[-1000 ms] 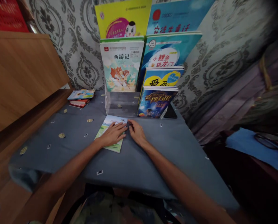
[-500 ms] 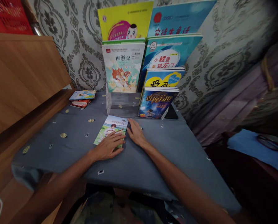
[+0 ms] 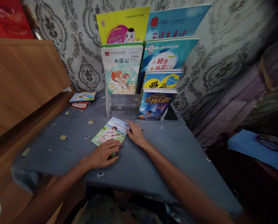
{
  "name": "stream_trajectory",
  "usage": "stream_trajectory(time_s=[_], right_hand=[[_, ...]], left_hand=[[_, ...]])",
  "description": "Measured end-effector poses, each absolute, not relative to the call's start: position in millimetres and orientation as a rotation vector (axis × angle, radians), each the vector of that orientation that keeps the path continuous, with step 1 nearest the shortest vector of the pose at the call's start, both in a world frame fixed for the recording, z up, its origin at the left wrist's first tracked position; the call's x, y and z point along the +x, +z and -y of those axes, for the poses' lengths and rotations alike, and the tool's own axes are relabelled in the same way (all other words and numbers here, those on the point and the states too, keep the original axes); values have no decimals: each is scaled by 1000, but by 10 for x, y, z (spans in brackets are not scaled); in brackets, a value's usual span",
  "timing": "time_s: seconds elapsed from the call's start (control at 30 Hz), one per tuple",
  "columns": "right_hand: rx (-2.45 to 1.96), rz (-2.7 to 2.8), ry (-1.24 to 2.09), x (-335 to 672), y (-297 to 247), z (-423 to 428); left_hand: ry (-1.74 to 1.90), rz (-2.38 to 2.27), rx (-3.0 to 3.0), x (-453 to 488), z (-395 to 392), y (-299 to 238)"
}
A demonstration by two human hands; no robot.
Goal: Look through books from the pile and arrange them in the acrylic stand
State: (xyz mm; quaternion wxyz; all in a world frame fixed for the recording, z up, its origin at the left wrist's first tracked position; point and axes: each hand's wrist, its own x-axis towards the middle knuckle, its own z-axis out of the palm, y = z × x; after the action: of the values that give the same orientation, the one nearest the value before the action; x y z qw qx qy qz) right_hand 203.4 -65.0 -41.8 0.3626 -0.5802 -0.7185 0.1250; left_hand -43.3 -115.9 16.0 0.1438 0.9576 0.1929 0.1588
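A thin green picture book [image 3: 111, 132] lies flat on the grey cloth-covered table [image 3: 153, 155]. My left hand [image 3: 103, 154] rests open at its near edge, fingers lying flat across the corner. Beside the book's right edge my right hand [image 3: 136, 134] lies flat and open, fingertips touching the book's far right corner. Behind them stands a clear tiered rack [image 3: 120, 104] full of upright children's books; its lower left slot holds no book.
A small stack of thin books [image 3: 81, 99] lies at the table's far left. A wooden panel [image 3: 20, 81] borders the left side, patterned wallpaper the back. Dark fabric and a blue cloth [image 3: 253, 149] sit off the table's right edge.
My left hand has slid back toward me along the book, uncovering most of its cover. The right hand has stayed beside the book's right edge.
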Motion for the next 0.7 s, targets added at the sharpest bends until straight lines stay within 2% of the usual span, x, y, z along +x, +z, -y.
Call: stream_trajectory(time_s=[0.23,0.4,0.7], right_hand=[[-1537,1747,378,2003,-233,765],[-1572,1725,421,1976,-171,797],[-1507,1643,523,1999,-147,806]], left_hand=[[602,-793,2815,-727,998,173],[510,-1052,2892,-658,832,114],[345,-1030,2984,-105,693,-40]])
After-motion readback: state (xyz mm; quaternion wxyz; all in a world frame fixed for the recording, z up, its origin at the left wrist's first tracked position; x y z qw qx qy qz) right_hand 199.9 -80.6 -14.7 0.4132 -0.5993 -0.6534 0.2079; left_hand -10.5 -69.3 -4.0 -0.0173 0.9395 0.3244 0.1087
